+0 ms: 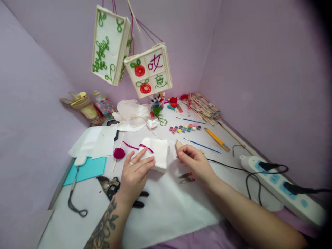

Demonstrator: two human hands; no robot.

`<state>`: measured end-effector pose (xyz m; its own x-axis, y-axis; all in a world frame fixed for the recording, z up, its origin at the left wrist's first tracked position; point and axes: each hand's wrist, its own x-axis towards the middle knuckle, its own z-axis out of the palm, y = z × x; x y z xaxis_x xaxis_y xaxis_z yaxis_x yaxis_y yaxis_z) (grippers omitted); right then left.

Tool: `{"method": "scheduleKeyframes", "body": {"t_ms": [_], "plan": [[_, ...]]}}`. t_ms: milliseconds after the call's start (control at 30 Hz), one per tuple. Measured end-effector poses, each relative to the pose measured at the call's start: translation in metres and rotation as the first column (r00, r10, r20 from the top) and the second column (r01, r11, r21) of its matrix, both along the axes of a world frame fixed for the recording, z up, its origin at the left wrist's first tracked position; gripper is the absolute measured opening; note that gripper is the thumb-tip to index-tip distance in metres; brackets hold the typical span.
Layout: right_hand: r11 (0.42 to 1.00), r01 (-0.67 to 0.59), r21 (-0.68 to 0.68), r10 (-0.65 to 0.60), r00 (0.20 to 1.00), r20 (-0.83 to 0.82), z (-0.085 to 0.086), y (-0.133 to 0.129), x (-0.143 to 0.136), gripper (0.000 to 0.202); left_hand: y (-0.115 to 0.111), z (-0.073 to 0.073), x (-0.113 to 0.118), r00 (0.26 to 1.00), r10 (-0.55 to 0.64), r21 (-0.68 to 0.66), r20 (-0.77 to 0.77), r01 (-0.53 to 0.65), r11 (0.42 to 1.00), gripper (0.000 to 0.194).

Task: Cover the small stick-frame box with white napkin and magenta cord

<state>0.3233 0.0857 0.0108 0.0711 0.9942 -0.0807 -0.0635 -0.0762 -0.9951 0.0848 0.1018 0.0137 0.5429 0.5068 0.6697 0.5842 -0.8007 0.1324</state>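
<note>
My left hand [137, 173], a ring on one finger, lies with its fingers stretched out over the near left part of a white cloth-like block [158, 148]. Beside its fingertips, a short length of magenta yarn [146, 148] rests on the block. My right hand [193, 160] is closed in a pinch just right of the block; what its fingertips hold, if anything, is hidden. Directly behind it is a beige corded tool [178, 145] with a pointed tip, partly covered by the hand. Small red-handled snips [186, 177] lie below that hand. Black-handled pruning shears [111, 186] are partly under my left forearm.
A magenta yarn ball [119, 153] and stick lie left. Behind are paint pots [185, 128], brushes [202, 145] and a yellow utility knife [217, 139]. A power strip [275, 178] with cords runs along the right. Two decorated lanterns [110, 45] hang above.
</note>
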Motion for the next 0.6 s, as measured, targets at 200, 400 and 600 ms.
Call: {"method": "scheduleKeyframes", "body": {"t_ms": [200, 400, 600], "plan": [[0.992, -0.071, -0.109, 0.078, 0.995, 0.065, 0.009, 0.007, -0.004, 0.021, 0.003, 0.010, -0.017, 0.966, 0.186, -0.002, 0.180, -0.189, 0.982, 0.028], [0.957, -0.171, -0.235, 0.184, 0.982, 0.035, 0.013, 0.008, -0.031, 0.023, -0.016, 0.016, -0.019, 0.996, 0.079, -0.104, 0.037, -0.075, 0.992, 0.029], [0.933, -0.161, -0.320, 0.132, 0.985, -0.110, 0.021, 0.012, -0.045, 0.025, -0.015, 0.009, -0.021, 0.999, 0.040, -0.174, 0.009, -0.038, 0.984, 0.015]]}}
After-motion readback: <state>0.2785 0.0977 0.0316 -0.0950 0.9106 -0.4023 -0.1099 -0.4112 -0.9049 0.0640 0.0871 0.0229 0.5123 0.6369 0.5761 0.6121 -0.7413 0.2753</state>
